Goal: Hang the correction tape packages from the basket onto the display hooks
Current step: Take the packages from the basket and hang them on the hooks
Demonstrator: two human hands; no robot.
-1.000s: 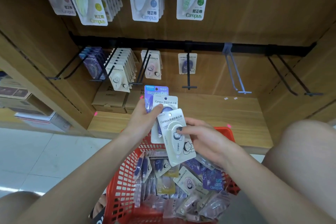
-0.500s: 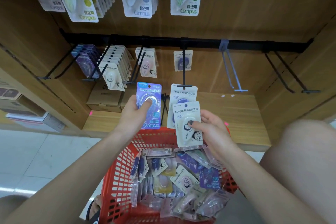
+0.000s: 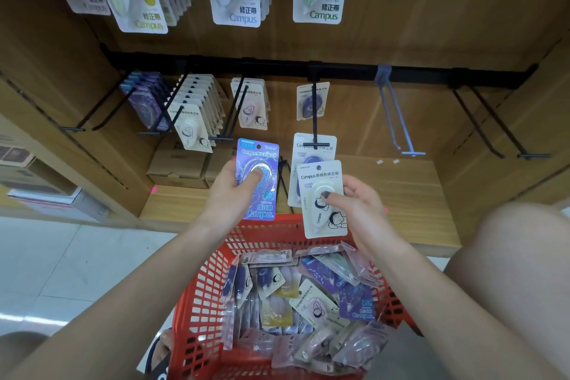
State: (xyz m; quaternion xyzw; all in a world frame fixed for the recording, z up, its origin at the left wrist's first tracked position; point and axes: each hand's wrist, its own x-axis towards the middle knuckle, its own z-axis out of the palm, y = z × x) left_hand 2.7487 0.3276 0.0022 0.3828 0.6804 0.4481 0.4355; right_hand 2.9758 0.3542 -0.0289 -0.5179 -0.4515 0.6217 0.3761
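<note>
A wooden display shelf (image 3: 401, 194) carries a black rail of hooks (image 3: 314, 114). Below it, a red basket (image 3: 197, 302) holds loose correction tape packages (image 3: 308, 302). The left hand (image 3: 228, 197) grips a purple package (image 3: 258, 179), thumb on its face. The right hand (image 3: 357, 207) pinches two white packages (image 3: 322, 197) (one behind the other) just under a hook's tip; bare hooks stand to the right.

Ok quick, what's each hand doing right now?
Left hand: closed on the purple correction tape package, thumb pressed on its front.
Right hand: closed on two white correction tape packages, one behind the other.
</note>
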